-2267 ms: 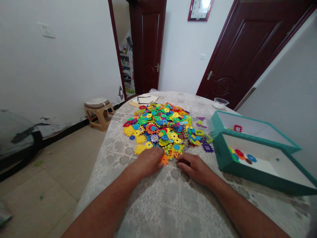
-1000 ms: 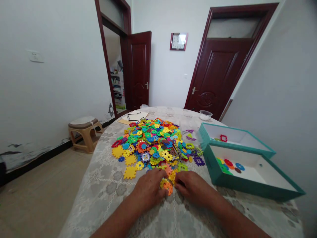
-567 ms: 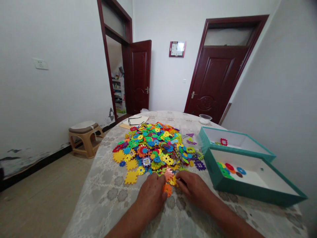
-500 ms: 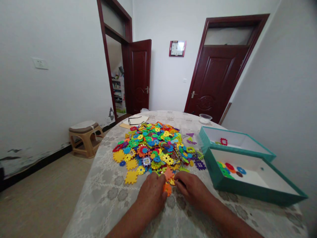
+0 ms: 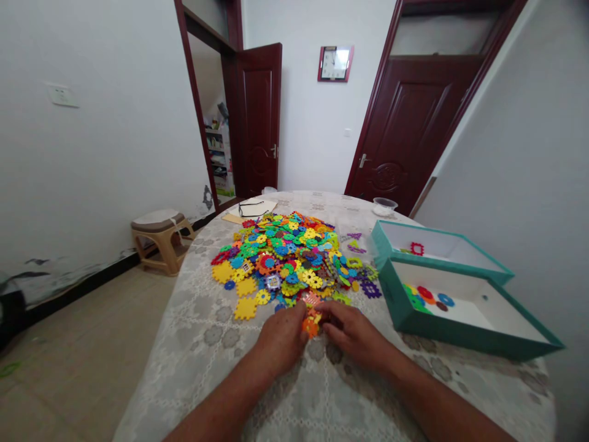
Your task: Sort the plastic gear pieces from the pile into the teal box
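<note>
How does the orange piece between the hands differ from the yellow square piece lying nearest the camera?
Handling: the orange piece is at the fingertips of the left hand, whereas the yellow square lies flat on the tablecloth, touched by neither hand.
Visibility: fingers partly cover the orange piece; the yellow square shows almost whole.
Both sit at the near side of the pile.

The heaped toothed pieces (image 5: 294, 255) look like smooth plastic; near the right edge of the table (image 5: 197, 368), the teal box (image 5: 460, 334) looks like matt cardboard; near the far edge, a clear plastic bowl (image 5: 385, 204).
</note>
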### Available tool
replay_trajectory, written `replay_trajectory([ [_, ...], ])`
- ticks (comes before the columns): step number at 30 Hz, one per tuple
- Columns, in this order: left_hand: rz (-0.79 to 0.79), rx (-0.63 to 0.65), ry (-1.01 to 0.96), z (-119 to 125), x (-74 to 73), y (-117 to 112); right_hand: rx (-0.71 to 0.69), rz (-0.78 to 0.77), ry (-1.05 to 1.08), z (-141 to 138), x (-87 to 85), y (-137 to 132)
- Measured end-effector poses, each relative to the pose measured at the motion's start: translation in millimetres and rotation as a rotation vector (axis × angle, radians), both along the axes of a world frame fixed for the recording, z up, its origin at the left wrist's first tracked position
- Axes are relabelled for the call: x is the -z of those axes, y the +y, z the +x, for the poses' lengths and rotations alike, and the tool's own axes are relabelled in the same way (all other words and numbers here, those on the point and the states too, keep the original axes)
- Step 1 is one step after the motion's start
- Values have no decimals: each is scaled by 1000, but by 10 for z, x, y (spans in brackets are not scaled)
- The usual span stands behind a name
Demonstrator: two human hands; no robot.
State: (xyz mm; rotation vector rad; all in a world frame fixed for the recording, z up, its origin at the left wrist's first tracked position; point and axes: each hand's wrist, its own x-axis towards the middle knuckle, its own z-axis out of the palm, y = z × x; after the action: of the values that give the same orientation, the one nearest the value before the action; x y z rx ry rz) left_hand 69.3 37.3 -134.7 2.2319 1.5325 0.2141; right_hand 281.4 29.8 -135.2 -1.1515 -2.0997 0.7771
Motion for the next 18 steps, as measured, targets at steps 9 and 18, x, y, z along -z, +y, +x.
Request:
replay_trajectory([
  [9,-6,29,24,-258,-212,137,142,72,-92,117,-63,71],
  [18,-30,98,-98,-162,-88,141,144,75,-65,101,-66,55],
])
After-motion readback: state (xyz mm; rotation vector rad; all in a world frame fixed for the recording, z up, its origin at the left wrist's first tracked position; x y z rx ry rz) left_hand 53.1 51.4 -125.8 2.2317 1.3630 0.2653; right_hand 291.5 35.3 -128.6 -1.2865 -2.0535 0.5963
